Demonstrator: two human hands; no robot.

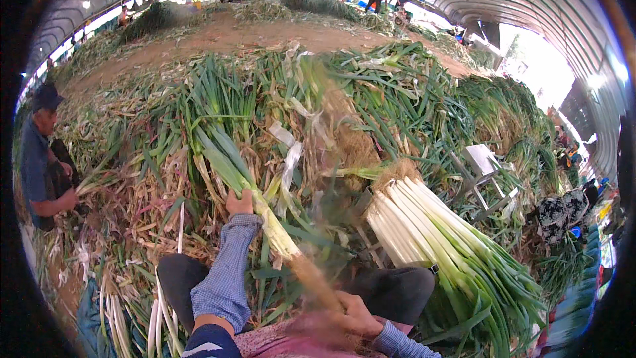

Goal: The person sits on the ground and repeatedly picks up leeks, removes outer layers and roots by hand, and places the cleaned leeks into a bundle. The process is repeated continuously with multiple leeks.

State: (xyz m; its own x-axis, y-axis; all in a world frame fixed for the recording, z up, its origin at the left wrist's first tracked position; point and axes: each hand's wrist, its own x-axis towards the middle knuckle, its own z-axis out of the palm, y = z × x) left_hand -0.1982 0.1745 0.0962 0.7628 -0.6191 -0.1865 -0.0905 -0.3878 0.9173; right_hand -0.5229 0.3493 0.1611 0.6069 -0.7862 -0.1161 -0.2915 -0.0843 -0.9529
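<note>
My left hand (240,203) is closed around a large green onion stalk (273,226), where its leaves begin; the leaves point up and away to the left. At the stalk's lower, brown root end, near my lap, is my right hand (358,314), its fingers curled on that end. A smear blurs this part of the view. To the right, a thick bundle of peeled green onions (422,219) lies with its white stems and roots up and its leaves trailing down to the right. A few white-stemmed onions (158,315) lie at the lower left.
Unpeeled green onions (218,89) and dry leaf litter (144,199) cover the ground ahead. A co-worker (47,159) handles onions at the far left. A metal frame stool (484,174) stands beyond the bundle. Other people work near the far wall (377,0).
</note>
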